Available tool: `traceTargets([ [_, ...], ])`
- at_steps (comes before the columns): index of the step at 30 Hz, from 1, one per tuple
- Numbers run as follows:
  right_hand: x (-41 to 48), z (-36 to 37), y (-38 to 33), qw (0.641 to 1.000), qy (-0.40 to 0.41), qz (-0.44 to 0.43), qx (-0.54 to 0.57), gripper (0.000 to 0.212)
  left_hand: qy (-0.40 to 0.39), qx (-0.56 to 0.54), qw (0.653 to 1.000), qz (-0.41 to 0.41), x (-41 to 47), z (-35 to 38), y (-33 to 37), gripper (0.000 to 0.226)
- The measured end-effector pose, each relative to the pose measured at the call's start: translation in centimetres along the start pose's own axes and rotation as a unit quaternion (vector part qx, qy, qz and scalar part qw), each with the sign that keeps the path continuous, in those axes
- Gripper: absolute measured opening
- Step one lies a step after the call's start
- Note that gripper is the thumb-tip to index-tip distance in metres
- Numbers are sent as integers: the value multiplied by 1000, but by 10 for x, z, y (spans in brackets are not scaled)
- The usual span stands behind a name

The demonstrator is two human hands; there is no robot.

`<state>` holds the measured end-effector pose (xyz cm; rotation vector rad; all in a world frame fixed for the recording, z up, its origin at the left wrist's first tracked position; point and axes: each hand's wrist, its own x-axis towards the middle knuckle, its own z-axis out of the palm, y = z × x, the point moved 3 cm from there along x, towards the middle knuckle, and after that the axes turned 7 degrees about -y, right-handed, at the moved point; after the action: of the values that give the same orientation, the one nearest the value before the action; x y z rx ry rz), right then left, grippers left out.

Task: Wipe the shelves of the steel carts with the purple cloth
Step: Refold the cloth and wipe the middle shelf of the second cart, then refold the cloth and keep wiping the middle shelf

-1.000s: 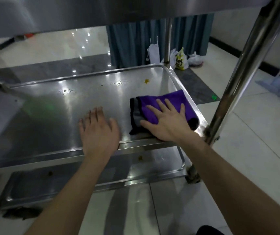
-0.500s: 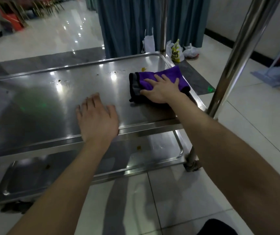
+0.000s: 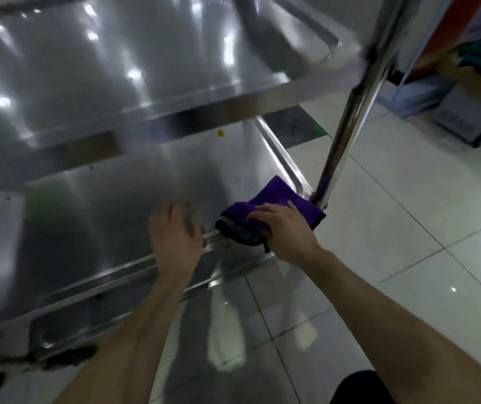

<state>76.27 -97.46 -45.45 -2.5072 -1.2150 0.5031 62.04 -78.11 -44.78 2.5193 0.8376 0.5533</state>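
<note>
Right hand [image 3: 287, 230] presses flat on the purple cloth [image 3: 277, 195]. Left hand [image 3: 175, 237] beside it looks spread on the cart shelf [image 3: 87, 217], kinda blurry.

You reach forward and down, your left hand [image 3: 175, 237] palm-down with fingers spread, your right hand [image 3: 287, 228] just to its right, palm-down, fingers laid flat.

1 head view, looking steeply down, close above cart [image 3: 116, 199]

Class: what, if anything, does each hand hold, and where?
Nothing is gripped. Right hand presses flat atop the cloth; left hand lies open at the shelf edge.
</note>
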Motion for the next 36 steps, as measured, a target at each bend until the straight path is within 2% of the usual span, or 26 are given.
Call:
traceTargets([
  [2,-23,-10,-8,999,-39,12,14,49,-43,-16,999,7,-19,-22,16,31],
  [4,-64,-19,-11,992,-87,47,74,43,-97,-52,994,-16,-39,-50,42,27],
  [7,-153,-45,-3,950,-122,178,224,40,-179,-58,980,-65,-52,-94,99,30],
  [9,-209,-75,7,915,-89,260,295,42,-234,-61,968,-68,-53,-122,144,28],
  [11,-252,-117,15,882,-41,310,353,39,-259,-61,963,-53,-50,-150,191,25],
  [15,-286,-214,30,848,28,326,417,32,-296,-63,953,-24,-37,-188,283,22],
  [19,-277,-305,52,835,107,302,446,32,-321,-57,945,19,-8,-192,360,23],
  [24,-242,-383,91,839,150,277,443,34,-313,-91,944,50,39,-174,425,24],
  [28,-198,-431,135,856,148,257,424,33,-281,-89,954,60,100,-137,464,24],
  [31,-157,-465,173,885,131,243,375,34,-284,-84,953,66,153,-102,491,29],
  [36,-85,-532,231,964,65,174,188,42,-370,77,921,95,232,-60,523,48],
])
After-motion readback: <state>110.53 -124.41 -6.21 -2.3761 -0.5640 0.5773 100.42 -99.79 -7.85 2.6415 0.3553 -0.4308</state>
